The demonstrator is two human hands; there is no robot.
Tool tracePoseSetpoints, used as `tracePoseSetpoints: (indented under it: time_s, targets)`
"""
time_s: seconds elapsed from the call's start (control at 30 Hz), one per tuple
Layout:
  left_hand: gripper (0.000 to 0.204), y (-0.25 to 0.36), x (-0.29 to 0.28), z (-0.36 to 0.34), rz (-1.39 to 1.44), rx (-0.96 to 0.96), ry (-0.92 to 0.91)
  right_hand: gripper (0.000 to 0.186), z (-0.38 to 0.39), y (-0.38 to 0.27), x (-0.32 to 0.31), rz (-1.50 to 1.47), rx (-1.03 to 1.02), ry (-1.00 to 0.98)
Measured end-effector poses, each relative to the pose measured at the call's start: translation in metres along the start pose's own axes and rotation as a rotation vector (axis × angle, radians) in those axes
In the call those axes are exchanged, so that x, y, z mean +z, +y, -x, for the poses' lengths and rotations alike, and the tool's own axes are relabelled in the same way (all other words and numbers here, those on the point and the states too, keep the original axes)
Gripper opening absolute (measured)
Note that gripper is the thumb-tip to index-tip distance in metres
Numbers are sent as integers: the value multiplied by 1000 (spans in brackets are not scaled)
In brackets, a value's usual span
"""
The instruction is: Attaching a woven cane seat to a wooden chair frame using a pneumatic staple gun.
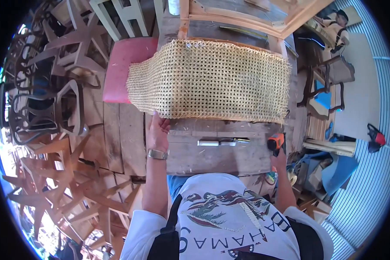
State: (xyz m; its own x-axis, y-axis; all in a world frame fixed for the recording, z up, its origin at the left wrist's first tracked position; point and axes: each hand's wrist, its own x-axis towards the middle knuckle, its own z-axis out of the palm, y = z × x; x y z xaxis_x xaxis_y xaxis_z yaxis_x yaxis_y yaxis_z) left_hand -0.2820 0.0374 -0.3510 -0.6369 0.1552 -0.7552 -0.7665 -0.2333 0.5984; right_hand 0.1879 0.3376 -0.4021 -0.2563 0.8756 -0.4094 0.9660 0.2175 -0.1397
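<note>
A sheet of woven cane webbing (221,80) lies across a wooden frame on the workbench (190,162), its left end reaching over a red padded seat (123,65). At its near left corner, my left hand (159,128) has the thumb against the webbing's edge and the fingers curled in. My right hand (279,157) is closed round the handle of an orange-and-black pistol-grip tool (275,142), near the bench's right side and apart from the webbing. Between my hands lie a white cylindrical item (208,143) and a slim dark-and-yellow hand tool (235,141).
A light wooden chair frame (234,17) stands at the bench's far side, with a white bottle (173,7) beside it. Many bare chair frames (69,177) crowd the left floor. At right are a dark wooden chair (327,89) and, farther back, a seated person (339,32).
</note>
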Motion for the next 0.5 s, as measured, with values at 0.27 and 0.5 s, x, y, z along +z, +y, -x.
tracePoseSetpoints:
  time_s: [0.27,0.5]
  targets:
    - [43,-22,12,2,267,148,102,41,-77,25,-202,130,12,-210]
    - [36,-21,8,2,302,115,42,23,-152,-10,-373,797,-380,367]
